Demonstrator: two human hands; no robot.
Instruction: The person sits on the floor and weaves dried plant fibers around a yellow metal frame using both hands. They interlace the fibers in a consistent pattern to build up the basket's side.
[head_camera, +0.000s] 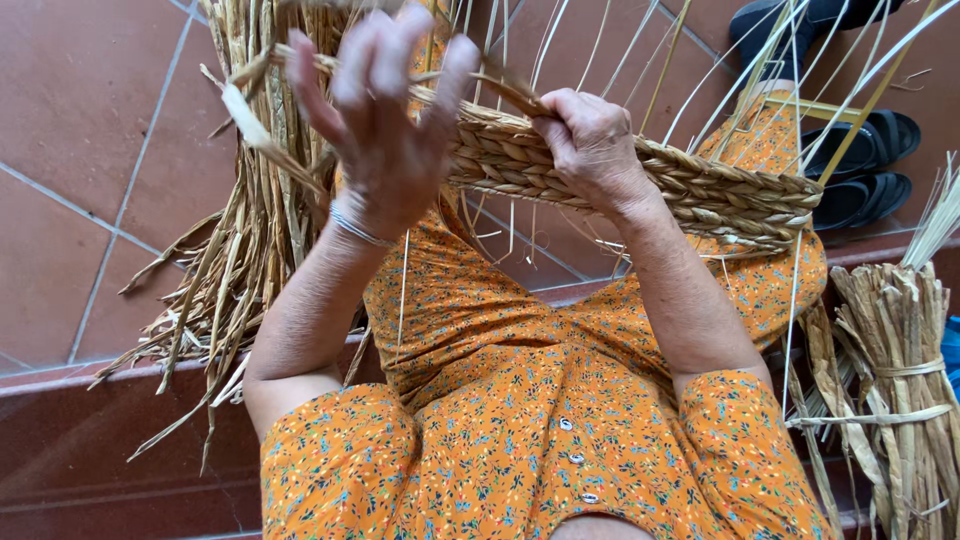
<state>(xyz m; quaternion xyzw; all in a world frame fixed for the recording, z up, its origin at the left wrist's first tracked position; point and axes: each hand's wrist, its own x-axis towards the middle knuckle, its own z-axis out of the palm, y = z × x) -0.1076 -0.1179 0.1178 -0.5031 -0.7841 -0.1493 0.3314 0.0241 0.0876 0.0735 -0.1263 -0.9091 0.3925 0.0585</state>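
Right hand (592, 142) clenched on braided rim of half-woven basket (700, 190), grip pressing down at near end of weave. Rim's long axis runs sideways, from this grip out to person's right. Left hand (385, 125) raised just left of rim, fingers spread, blurred; whether it pinches loose strand (262, 140) cannot tell. Thin upright stakes (700, 70) fan beyond both grips. Dry fibre bundle (905, 370) right of right grip, black sandals (865, 165) beyond.

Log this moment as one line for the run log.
left hand: raised, fingers spread, touching dried straw strand | right hand: gripping woven basket rim | straw bundle: tied, at right | floor: red tile
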